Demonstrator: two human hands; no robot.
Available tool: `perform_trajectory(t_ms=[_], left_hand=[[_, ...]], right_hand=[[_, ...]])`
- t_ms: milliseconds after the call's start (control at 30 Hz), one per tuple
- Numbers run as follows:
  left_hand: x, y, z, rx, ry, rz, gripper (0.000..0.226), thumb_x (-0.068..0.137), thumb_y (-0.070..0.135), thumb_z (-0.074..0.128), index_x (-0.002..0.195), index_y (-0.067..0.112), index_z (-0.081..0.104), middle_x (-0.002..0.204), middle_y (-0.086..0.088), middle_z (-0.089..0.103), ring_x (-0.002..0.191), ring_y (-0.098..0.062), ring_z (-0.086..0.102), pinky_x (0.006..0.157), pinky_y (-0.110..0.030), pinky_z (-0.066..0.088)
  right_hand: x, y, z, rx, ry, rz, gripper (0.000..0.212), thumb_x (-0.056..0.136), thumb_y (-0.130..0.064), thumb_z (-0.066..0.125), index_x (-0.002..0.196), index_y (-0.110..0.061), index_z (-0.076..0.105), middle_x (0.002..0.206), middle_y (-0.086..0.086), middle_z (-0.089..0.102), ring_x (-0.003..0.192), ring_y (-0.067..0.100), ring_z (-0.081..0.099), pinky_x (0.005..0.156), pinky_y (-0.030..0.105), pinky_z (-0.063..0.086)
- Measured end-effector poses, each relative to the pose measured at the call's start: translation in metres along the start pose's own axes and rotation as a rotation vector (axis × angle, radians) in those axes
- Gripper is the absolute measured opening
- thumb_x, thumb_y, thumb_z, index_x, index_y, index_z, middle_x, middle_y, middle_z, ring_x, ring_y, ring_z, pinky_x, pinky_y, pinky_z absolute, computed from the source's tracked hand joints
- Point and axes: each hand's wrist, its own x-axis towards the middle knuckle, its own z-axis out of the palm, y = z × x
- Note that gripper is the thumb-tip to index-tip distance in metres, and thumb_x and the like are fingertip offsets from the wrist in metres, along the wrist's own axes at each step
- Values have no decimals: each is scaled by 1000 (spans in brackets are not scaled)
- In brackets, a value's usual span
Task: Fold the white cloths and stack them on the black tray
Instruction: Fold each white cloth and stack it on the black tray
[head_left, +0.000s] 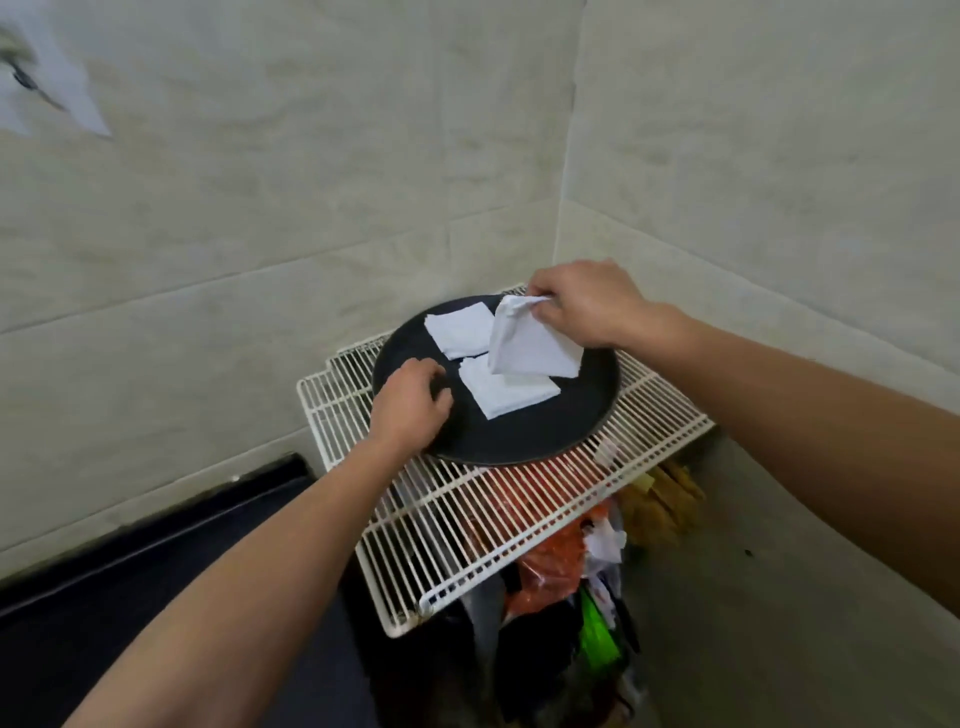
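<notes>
Black and round, the tray (524, 436) sits on a white wire rack (467, 525) pushed into a corner of pale tiled wall (260, 208). Three white cloths are over it. The far cloth (460, 330), folded square, lies flat at about 11 o'clock on the tray. The near cloth (506, 395), also folded, lies flat near the tray's middle, its far corner close to the far cloth's near edge.

The right hand (587, 304) comes in from 3 o'clock and pinches the bunched top of the held cloth (530, 345) between thumb and fingertips. That cloth hangs down partly folded, with its lower edge over the far side of the near cloth; whether the two touch I cannot tell.

The left hand (410, 402) rests on the tray at 9 o'clock, fingers loosely bent with their tips on the black surface, holding nothing.

Under the rack, at 6 o'clock, red, orange and green bags (550, 566) are crammed together. A dark counter (130, 587) runs off toward 8 o'clock.
</notes>
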Motion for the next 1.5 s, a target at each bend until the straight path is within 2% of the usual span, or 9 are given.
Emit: perform_trajectory(t_ms=[233,367,567,800,967,1133,1333,1400,1500], left_hand=[[105,3,1,-619,-136,-121,64,73,28,80,130,20,52,121,9,56,100,-13,58,85,-30,50],[139,0,14,-585,-103,-140,17,80,20,75,84,6,65,76,-1,62,68,-19,58,64,-30,48],[144,-6,32,-689,-79,-317,27,83,9,72,64,8,53,65,-9,56,55,-20,64,48,-22,46],[142,-11,39,-590,-39,-452,24,78,14,74,73,11,51,59,-9,64,45,-18,60,49,-27,48],[139,-18,49,-492,14,-496,23,77,20,73,86,11,54,79,-9,66,73,-30,65,70,-46,55],[134,-19,54,-274,95,-369,29,82,28,69,98,15,48,87,-3,61,80,-23,58,63,-38,47],[126,-43,68,181,235,126,13,86,18,62,92,8,67,107,-9,61,88,-29,52,59,-38,45],[127,-51,71,216,215,159,14,88,17,59,89,8,69,105,-8,65,85,-30,53,64,-41,48],[128,-54,68,205,138,119,22,94,21,49,99,11,68,111,-5,66,92,-28,53,73,-40,46]], right_hand=[[104,15,22,59,-96,-80,17,95,-29,48,105,-26,62,104,-2,64,98,23,56,69,32,35],[139,25,34,55,-120,-106,19,96,-29,48,107,-25,62,106,-2,64,98,22,56,69,31,34],[178,32,59,67,-185,-160,23,96,-31,48,113,-24,61,113,-3,63,103,21,55,74,33,38],[214,16,98,48,-265,-238,25,94,-28,49,115,-25,62,116,1,63,105,24,56,75,33,39],[228,5,137,8,-293,-224,22,94,-25,51,112,-22,63,113,4,64,103,27,57,76,35,43],[227,8,168,19,-252,-209,27,92,-25,58,117,-15,59,117,9,59,109,30,54,87,38,46],[195,23,193,39,219,-440,22,85,-9,52,99,-2,68,103,16,65,91,36,61,70,42,54],[187,33,204,40,89,-406,31,91,-6,50,119,-2,64,126,19,61,113,36,59,90,43,51],[182,42,210,49,-119,-304,42,101,-10,38,143,-5,42,151,15,38,141,28,34,113,39,31]])
